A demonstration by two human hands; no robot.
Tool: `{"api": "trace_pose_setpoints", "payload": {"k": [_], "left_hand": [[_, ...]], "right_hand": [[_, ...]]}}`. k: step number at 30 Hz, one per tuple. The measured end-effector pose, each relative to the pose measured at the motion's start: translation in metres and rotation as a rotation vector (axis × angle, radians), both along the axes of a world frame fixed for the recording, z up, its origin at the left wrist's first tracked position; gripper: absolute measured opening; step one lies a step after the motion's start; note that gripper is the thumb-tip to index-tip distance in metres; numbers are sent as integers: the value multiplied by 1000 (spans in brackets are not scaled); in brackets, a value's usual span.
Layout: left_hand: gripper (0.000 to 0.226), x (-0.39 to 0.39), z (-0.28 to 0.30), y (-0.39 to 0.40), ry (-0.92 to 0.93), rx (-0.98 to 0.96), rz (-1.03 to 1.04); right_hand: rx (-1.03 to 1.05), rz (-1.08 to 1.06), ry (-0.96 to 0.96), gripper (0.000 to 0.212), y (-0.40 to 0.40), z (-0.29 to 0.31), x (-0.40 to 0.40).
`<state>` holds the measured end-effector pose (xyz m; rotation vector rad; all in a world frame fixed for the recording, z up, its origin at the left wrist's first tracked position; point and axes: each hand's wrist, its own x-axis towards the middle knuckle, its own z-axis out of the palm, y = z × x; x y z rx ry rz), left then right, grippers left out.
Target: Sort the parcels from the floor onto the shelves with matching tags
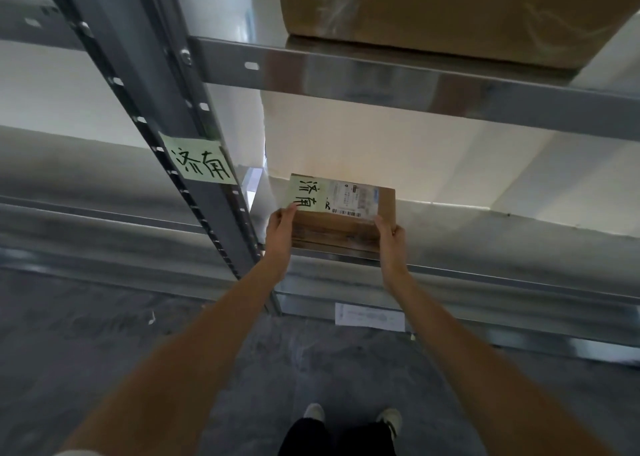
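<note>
Both hands, left hand (pixel 282 225) and right hand (pixel 389 239), gripped the parcel (pixel 341 213) sides, resting on the shelf (pixel 485 275) edge; its tag matched the upright tag (pixel 201 159). Placement nearly done; remaining parcels unseen.

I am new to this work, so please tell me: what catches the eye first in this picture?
First, the brown parcel at the centre, held by the left hand and right hand at the shelf edge. Its yellow tag matches the note on the upright, left. A large carton sits above.

Brown tagged parcel (pixel 341 213) flat on shelf (pixel 485 275) edge, by matching tag (pixel 201 159)
</note>
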<state>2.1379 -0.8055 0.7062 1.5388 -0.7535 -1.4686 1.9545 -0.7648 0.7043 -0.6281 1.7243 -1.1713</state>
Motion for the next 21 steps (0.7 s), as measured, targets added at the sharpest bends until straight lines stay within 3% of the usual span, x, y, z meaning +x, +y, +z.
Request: {"api": "trace_pose_setpoints", "payload": {"k": [7, 13, 16, 21], "left_hand": [[50, 4, -16, -3, 27, -2, 13], [54, 8, -13, -6, 30, 24, -35], [50, 6, -12, -4, 23, 2, -34], [43, -8, 10, -3, -162, -94, 28]], "right_hand": [[-41, -29, -3, 39, -3, -15, 0], [-23, 0, 0, 38, -4, -15, -2], [3, 50, -3, 49, -2, -12, -5], [28, 41, 108, 79, 6, 31, -6]]}}
